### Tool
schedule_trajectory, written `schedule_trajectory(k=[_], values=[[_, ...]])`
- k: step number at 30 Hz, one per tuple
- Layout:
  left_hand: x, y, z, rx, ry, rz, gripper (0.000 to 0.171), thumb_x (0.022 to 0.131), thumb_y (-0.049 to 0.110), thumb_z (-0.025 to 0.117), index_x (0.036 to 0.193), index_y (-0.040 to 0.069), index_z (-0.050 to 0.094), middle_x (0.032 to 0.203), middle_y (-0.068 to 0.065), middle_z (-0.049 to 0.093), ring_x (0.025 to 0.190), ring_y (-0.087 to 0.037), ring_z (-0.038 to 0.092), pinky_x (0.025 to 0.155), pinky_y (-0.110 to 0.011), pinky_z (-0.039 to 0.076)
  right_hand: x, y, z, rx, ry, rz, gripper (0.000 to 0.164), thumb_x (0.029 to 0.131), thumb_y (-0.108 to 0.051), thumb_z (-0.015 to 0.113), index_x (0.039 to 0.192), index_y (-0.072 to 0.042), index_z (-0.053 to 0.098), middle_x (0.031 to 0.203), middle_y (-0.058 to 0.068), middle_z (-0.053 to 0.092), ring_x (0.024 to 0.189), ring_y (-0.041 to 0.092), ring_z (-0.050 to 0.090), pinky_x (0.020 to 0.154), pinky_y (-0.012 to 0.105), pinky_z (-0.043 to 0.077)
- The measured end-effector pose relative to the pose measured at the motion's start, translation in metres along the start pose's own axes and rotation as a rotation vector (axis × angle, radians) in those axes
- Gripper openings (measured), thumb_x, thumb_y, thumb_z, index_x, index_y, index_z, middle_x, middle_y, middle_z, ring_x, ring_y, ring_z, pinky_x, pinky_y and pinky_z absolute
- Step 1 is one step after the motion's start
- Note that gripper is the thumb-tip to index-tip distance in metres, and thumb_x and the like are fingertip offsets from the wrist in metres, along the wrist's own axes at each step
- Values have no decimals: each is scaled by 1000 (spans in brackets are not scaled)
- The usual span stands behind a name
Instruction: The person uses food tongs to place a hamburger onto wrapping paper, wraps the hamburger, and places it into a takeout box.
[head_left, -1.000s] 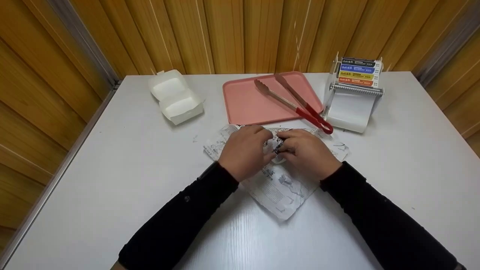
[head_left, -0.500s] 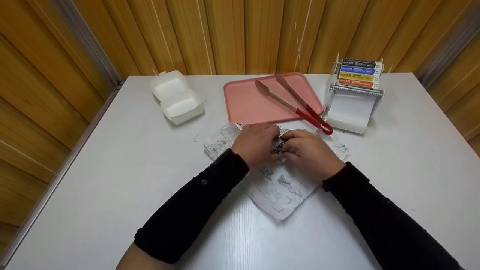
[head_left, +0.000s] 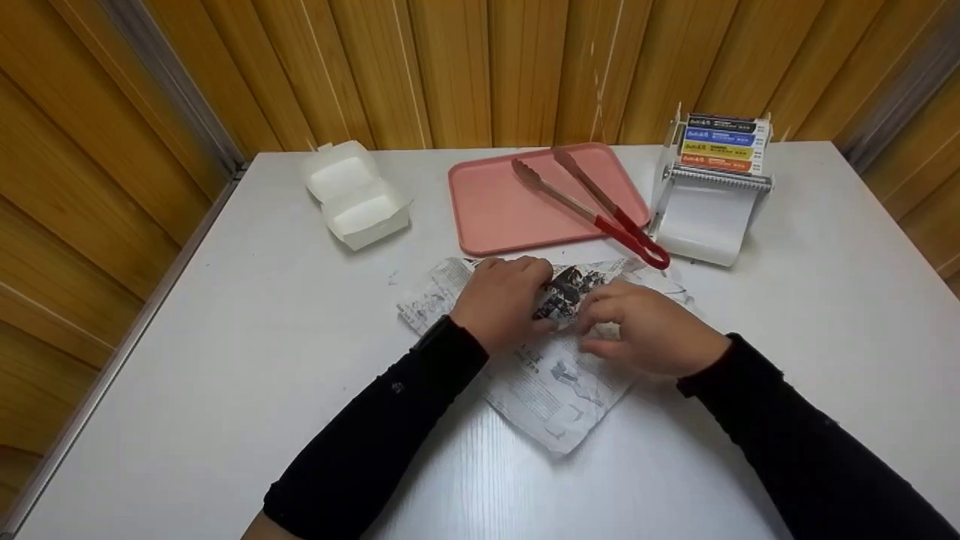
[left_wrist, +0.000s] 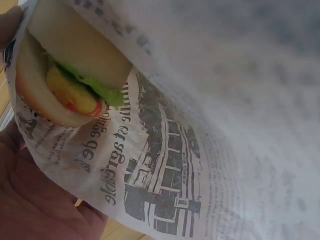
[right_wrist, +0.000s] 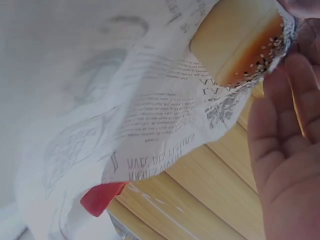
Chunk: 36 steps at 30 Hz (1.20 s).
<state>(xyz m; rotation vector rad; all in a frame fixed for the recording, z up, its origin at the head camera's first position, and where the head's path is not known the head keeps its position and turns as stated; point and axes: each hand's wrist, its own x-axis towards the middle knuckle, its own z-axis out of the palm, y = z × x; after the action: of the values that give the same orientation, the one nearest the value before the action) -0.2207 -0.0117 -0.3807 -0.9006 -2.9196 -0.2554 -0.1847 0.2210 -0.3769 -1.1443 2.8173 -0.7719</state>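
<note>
A burger (left_wrist: 75, 85) lies inside printed newspaper-style wrapping paper (head_left: 551, 390). Its cut bun, green lettuce and a yellow filling show at the paper's opening in the left wrist view. From the other side, the bun (right_wrist: 240, 42) shows black and white seeds on its crust. My left hand (head_left: 502, 304) grips the left side of the wrapped bundle, fingers on the far side and thumb on the near side. My right hand (head_left: 645, 326) is at the bundle's right side, its fingers loosely bent and thumb apart from them. In the head view the paper covers the burger.
Behind the paper is a pink tray (head_left: 495, 214), with red-handled tongs (head_left: 577, 199) lying across it and over its right front corner. An open white takeaway box (head_left: 360, 199) stands at the back left. A label dispenser (head_left: 712, 191) with coloured strips is at the back right.
My right hand has drawn back to the right and nearer me, away from the bundle, uncovering a dark printed patch. The left hand shifted right, then slightly back left, still gripping the bundle.
</note>
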Motion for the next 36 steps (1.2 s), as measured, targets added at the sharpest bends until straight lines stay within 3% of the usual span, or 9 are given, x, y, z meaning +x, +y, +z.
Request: schedule_trajectory(k=[3,6,10,14,22,28,32,36], values=[[1,-4,-5,-9,-8,-44,47,85,53,84,106,22,55,98,9,59,98,-15,61,110,-43,45,-4,1,-1,-2,-129,34,24,84,-23,90,106,-18,80,115,-6,72,115,19,64,102,43,55],[1,-9,-7,-32,-9,-85,47,84,51,85,104,22,55,95,8,58,98,-16,60,112,-44,43,-5,-1,2,3,-234,77,47,79,-34,94,120,-20,77,130,-3,67,130,24,57,111,48,49],[1,-10,-9,-69,-3,-97,47,84,52,85,103,22,54,92,8,57,94,-16,59,110,-43,44,-7,-6,8,-2,-298,97,71,71,-35,97,134,-20,69,147,5,57,142,32,46,119,54,40],[2,-11,-9,-79,0,-90,48,83,53,86,103,22,54,91,9,58,94,-15,60,111,-43,45,-7,-10,12,-23,-310,112,75,70,-28,96,138,-20,66,154,11,52,146,37,41,122,59,33],[1,-14,-5,-50,-19,-71,46,83,51,86,105,22,58,97,8,62,100,-17,62,114,-42,44,-4,-8,15,-55,-207,-32,37,87,-17,77,123,-25,78,141,7,64,135,31,53,117,53,41],[-4,-11,-7,-58,-12,-20,41,87,48,83,110,21,62,109,6,67,110,-18,66,115,-43,45,-3,-5,15,-4,-86,-107,11,97,-17,75,104,-17,83,117,-1,74,116,21,67,104,44,53],[-9,-11,-11,-119,-6,35,21,99,28,70,119,21,67,123,5,72,118,-18,67,112,-43,48,-2,-1,16,89,45,-91,9,97,-10,73,97,-14,81,100,-6,73,96,13,67,87,37,55],[-12,-13,-16,-230,-40,69,24,101,26,66,125,26,70,132,7,71,125,-16,66,110,-39,51,0,0,17,102,223,-17,10,95,-5,73,89,-11,78,93,-3,67,92,14,58,83,33,49]])
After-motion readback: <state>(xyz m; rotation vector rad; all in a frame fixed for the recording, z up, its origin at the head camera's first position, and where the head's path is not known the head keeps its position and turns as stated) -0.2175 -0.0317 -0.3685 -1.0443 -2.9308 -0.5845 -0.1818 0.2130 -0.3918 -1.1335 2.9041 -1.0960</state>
